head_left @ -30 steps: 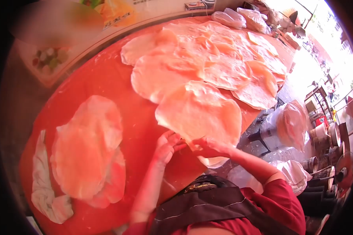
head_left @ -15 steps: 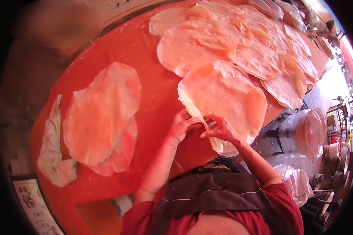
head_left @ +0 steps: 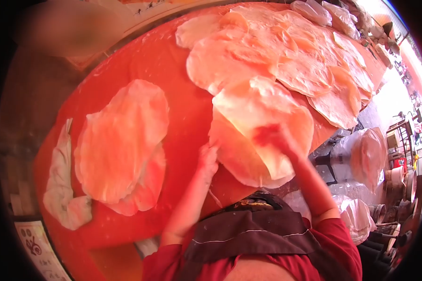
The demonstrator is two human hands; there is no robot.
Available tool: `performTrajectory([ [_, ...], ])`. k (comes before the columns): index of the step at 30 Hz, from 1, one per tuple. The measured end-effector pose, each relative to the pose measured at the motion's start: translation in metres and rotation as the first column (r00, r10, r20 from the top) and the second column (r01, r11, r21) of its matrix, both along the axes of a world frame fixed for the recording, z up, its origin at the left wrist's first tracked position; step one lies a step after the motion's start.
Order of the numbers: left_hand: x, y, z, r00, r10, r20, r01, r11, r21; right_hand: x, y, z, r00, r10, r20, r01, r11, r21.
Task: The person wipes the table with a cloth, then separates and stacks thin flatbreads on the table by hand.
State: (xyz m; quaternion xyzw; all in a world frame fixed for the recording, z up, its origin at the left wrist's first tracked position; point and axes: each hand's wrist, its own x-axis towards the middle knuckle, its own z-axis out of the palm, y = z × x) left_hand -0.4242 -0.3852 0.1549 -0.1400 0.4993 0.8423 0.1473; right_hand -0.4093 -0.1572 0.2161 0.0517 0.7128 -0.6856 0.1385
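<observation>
A thin, pale, round sheet [head_left: 253,107], like rolled dough or a wrapper, lies in front of me near the table edge. Its near-left part is unfolded outward, with a crease running diagonally across it. My left hand [head_left: 208,158] is at the sheet's left edge, its fingers closed on the rim. Over the sheet's middle, my right hand [head_left: 274,136] is smeared by motion, so its fingers cannot be made out. Beyond, many similar overlapping sheets [head_left: 309,61] cover the far part of the table.
Two more sheets [head_left: 122,140] lie stacked at the left on the red table [head_left: 183,126]. A crumpled whitish cloth [head_left: 61,187] is beside them. Clear plastic bags [head_left: 312,11] sit at the far edge. Right of the table stand plastic-covered items [head_left: 365,154].
Both hands were together pinching the folded near-left edge. Now that edge is opened out toward me, the right hand has swept up over the sheet, and the left has moved slightly left.
</observation>
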Motion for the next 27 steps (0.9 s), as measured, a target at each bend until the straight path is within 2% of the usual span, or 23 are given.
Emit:
performTrajectory([
  [1,0.001,-0.010,-0.002,1.000,-0.007,0.011,0.006,0.999,0.041,-0.010,0.036,0.005,0.885,0.128,-0.448,-0.161,0.986,-0.036],
  [2,0.003,-0.023,-0.004,1.000,-0.015,0.023,0.013,0.997,0.080,-0.019,0.067,0.031,0.986,0.115,-0.118,-0.112,0.993,0.033],
  [3,0.004,-0.034,-0.006,0.999,-0.023,0.037,0.019,0.993,0.118,-0.023,0.085,0.055,0.993,0.031,-0.113,-0.021,0.996,0.091],
  [4,0.006,-0.045,-0.009,0.999,-0.023,0.027,0.020,0.993,0.113,-0.034,0.123,0.066,0.965,0.123,-0.233,-0.096,0.987,0.127],
  [5,0.006,-0.055,-0.012,1.000,-0.019,0.015,0.018,0.994,0.108,-0.047,0.155,0.086,0.975,0.126,-0.185,-0.090,0.978,0.189],
  [6,0.006,-0.059,-0.013,1.000,-0.014,0.003,0.014,0.995,0.102,-0.049,0.172,0.122,0.969,0.088,-0.230,-0.016,0.954,0.298],
  [8,0.008,-0.061,0.002,0.997,0.069,-0.026,-0.070,0.997,-0.030,-0.056,0.211,0.169,0.961,0.059,-0.269,-0.025,0.992,0.128],
  [9,0.008,-0.063,0.006,0.995,0.098,-0.037,-0.101,0.991,-0.088,-0.062,0.221,0.199,0.959,0.114,-0.258,-0.068,0.981,0.182],
  [10,0.010,-0.064,0.011,0.991,0.126,-0.046,-0.131,0.980,-0.147,-0.059,0.204,0.228,0.939,0.104,-0.329,0.005,0.950,0.313],
  [12,0.016,-0.064,0.031,0.990,0.121,-0.066,-0.132,0.968,-0.212,-0.054,0.145,0.275,0.941,0.049,-0.335,0.189,0.746,0.639],
  [14,0.018,-0.064,0.032,0.983,0.110,-0.146,-0.142,0.962,-0.232,-0.055,0.095,0.287,0.917,0.114,-0.383,0.259,0.558,0.788],
  [15,0.017,-0.065,0.026,0.971,0.103,-0.215,-0.151,0.964,-0.219,-0.053,0.072,0.274,0.849,0.269,-0.455,0.261,0.536,0.803],
  [16,0.018,-0.068,0.023,0.954,0.097,-0.285,-0.160,0.965,-0.206,-0.044,0.040,0.259,0.825,0.365,-0.432,0.275,0.410,0.870],
  [17,0.020,-0.070,0.028,0.973,0.043,-0.228,-0.070,0.991,-0.110,-0.036,0.009,0.244,0.795,0.454,-0.403,0.303,0.278,0.911],
  [18,0.022,-0.073,0.039,0.985,-0.014,-0.175,0.013,1.000,-0.008,-0.024,-0.017,0.231,0.838,0.462,-0.289,0.313,0.027,0.949],
  [19,0.022,-0.076,0.045,0.989,-0.073,-0.130,0.086,0.991,0.098,-0.022,-0.023,0.190,0.823,0.536,-0.187,0.218,0.005,0.976],
  [20,0.016,-0.078,0.039,0.992,-0.071,-0.105,0.098,0.957,0.272,-0.009,-0.044,0.161,0.814,0.548,-0.194,0.064,0.247,0.967],
  [21,0.005,-0.079,0.028,0.995,-0.065,-0.082,0.094,0.895,0.436,0.003,-0.060,0.126,0.828,0.554,-0.088,-0.167,0.393,0.904],
  [22,-0.006,-0.082,0.021,0.997,-0.052,-0.064,0.080,0.807,0.586,0.013,-0.069,0.080,0.621,0.783,0.028,-0.230,0.148,0.962],
  [24,-0.028,-0.078,0.025,0.987,-0.153,0.052,0.081,0.749,0.658,0.027,-0.072,0.019,0.441,0.829,-0.345,-0.362,0.516,0.776],
  [25,-0.035,-0.079,0.029,0.984,-0.169,0.050,0.133,0.900,0.415,0.027,-0.077,0.025,0.560,0.781,-0.279,-0.334,0.520,0.786],
  [26,-0.042,-0.079,0.033,0.981,-0.182,0.067,0.171,0.975,0.139,0.027,-0.081,0.039,0.669,0.714,-0.208,-0.304,0.518,0.799],
  [27,-0.052,-0.075,0.027,0.970,-0.242,-0.028,0.237,0.964,-0.121,0.024,-0.083,0.046,0.768,0.626,-0.135,-0.275,0.513,0.813],
])
